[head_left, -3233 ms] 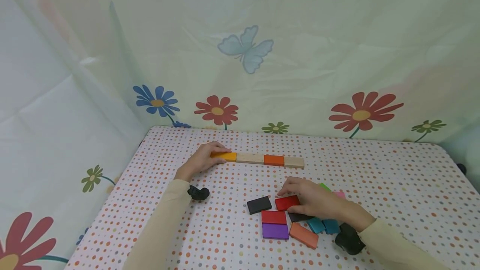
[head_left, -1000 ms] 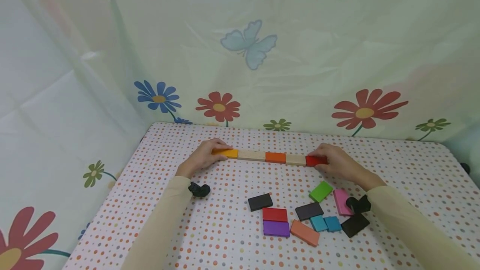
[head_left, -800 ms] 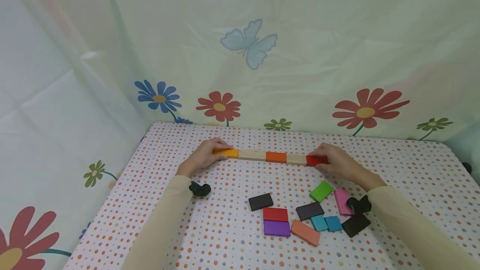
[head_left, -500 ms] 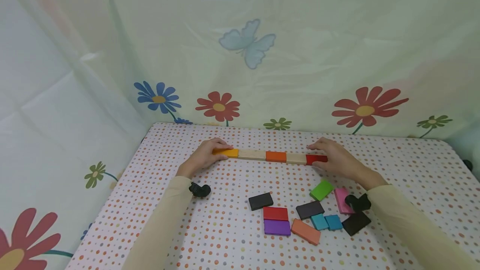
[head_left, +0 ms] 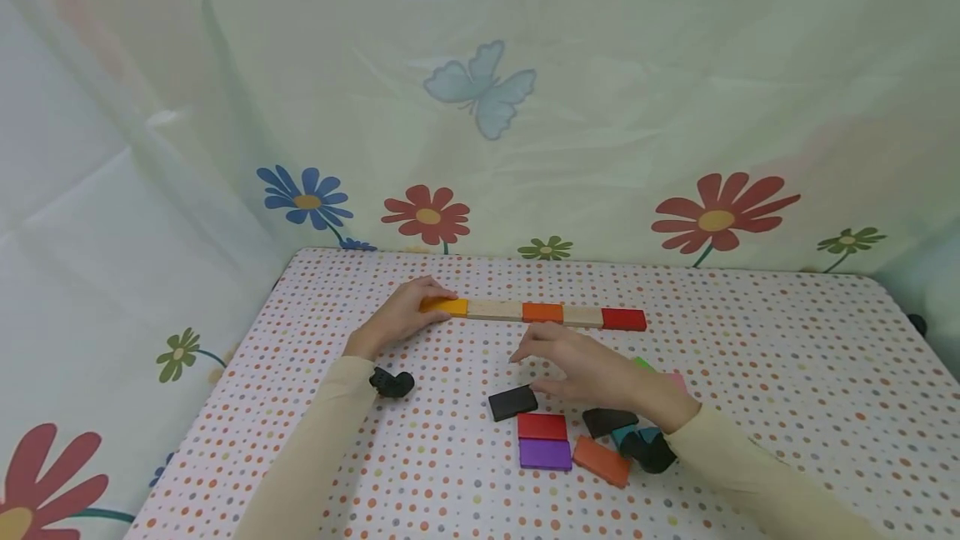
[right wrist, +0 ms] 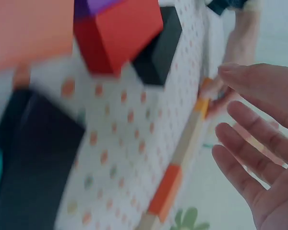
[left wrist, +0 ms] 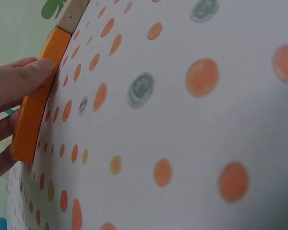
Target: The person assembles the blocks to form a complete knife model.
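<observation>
My left hand [head_left: 401, 315] holds the yellow block [head_left: 453, 307] at the left end of a row lying flat on the table; in the left wrist view the thumb is on its near side and the fingers reach behind. Rightward along the row come a plain wooden block [head_left: 495, 310], an orange block [head_left: 542, 312], another plain block [head_left: 582, 317] and a red block [head_left: 624, 320]. My right hand [head_left: 588, 369] hovers with parted fingers and nothing in it, thumb tip at the edge of a black block [head_left: 512, 403] in the head view.
Nearer me lie a second red block [head_left: 542, 426], a purple block [head_left: 545, 455], a salmon block [head_left: 602, 462] and another black block [head_left: 607, 421]. Green [head_left: 642, 363] and pink [head_left: 677, 381] blocks peek from behind the right arm. A flowered curtain [head_left: 600, 123] closes the back.
My right hand brought a red block from the loose ones to the row's right end, let go of it, then moved left and nearer to the black block. The left hand stayed put.
</observation>
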Available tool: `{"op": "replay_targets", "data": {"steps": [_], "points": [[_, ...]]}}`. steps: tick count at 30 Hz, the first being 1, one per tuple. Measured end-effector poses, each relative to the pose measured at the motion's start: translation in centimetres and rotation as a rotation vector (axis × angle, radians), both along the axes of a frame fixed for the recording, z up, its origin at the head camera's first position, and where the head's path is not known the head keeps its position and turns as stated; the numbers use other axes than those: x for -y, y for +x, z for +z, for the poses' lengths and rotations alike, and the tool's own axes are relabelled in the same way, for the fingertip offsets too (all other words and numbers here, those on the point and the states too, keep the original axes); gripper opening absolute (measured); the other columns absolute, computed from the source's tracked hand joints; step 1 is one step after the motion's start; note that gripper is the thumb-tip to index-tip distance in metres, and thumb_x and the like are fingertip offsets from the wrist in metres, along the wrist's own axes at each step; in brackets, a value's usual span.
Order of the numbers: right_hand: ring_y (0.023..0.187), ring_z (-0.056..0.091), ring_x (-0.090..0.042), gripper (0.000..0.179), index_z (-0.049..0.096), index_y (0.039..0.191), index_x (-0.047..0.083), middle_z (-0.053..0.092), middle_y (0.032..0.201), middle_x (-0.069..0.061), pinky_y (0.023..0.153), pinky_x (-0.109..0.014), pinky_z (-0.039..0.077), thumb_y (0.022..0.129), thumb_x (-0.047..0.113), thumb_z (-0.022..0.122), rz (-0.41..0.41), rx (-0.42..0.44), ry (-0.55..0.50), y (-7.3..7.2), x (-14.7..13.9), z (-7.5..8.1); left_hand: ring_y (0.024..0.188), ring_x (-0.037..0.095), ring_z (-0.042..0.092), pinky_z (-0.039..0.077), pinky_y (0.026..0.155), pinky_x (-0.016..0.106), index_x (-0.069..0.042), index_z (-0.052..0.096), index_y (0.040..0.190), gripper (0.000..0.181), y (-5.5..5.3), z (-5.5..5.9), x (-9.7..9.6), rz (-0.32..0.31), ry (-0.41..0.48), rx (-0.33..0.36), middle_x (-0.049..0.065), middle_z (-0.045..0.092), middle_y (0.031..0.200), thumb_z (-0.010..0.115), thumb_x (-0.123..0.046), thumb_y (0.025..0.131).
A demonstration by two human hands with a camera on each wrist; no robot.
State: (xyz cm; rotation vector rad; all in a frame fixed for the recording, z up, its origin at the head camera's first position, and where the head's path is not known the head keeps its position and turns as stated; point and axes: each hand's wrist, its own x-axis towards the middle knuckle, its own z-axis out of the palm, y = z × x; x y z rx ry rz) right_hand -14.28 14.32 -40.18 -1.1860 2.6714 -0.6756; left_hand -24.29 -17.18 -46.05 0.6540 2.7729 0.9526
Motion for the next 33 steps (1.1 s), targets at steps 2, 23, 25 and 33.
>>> {"op": "replay_targets", "data": {"steps": [2, 23, 25, 33], "points": [[0.104, 0.063, -0.021, 0.031, 0.074, 0.121, 0.008, 0.062, 0.119, -0.003, 0.086, -0.032, 0.059, 0.09, 0.009, 0.083, 0.03, 0.056, -0.017, 0.2, 0.7, -0.5, 0.119, 0.023, 0.058, 0.048, 0.11, 0.041, -0.014, 0.073, 0.133, 0.037, 0.0, 0.0, 0.0, -0.002, 0.003, -0.007, 0.004, 0.066, 0.127, 0.078, -0.017, 0.097], [0.096, 0.063, -0.008, 0.022, 0.079, 0.111, 0.009, 0.067, 0.104, 0.004, 0.087, -0.03, 0.056, 0.091, 0.014, 0.084, 0.082, 0.178, 0.031, -0.2, 2.8, -2.9, 0.117, 0.024, 0.059, 0.048, 0.11, 0.043, -0.012, 0.076, 0.126, 0.032, 0.1, 0.0, -0.3, 0.014, 0.123, -0.017, 0.004, 0.067, 0.124, 0.08, -0.013, 0.094], [0.094, 0.063, -0.008, 0.022, 0.079, 0.11, 0.009, 0.067, 0.103, 0.003, 0.086, -0.03, 0.057, 0.089, 0.014, 0.085, 0.078, 0.141, 0.049, 0.1, 3.1, -2.8, 0.118, 0.025, 0.059, 0.047, 0.112, 0.044, -0.011, 0.076, 0.126, 0.032, 0.2, 0.0, -0.3, 0.018, 0.125, -0.013, 0.005, 0.067, 0.125, 0.079, -0.012, 0.095], [0.094, 0.064, -0.013, 0.03, 0.079, 0.112, 0.007, 0.067, 0.108, -0.004, 0.086, -0.035, 0.059, 0.084, 0.01, 0.088, 0.041, 0.016, 0.101, 1.4, 4.1, -2.8, 0.12, 0.024, 0.059, 0.046, 0.112, 0.045, -0.013, 0.075, 0.127, 0.033, 0.2, -0.5, -0.3, 0.042, 0.123, 0.0, 0.004, 0.066, 0.125, 0.079, -0.015, 0.095]]}}
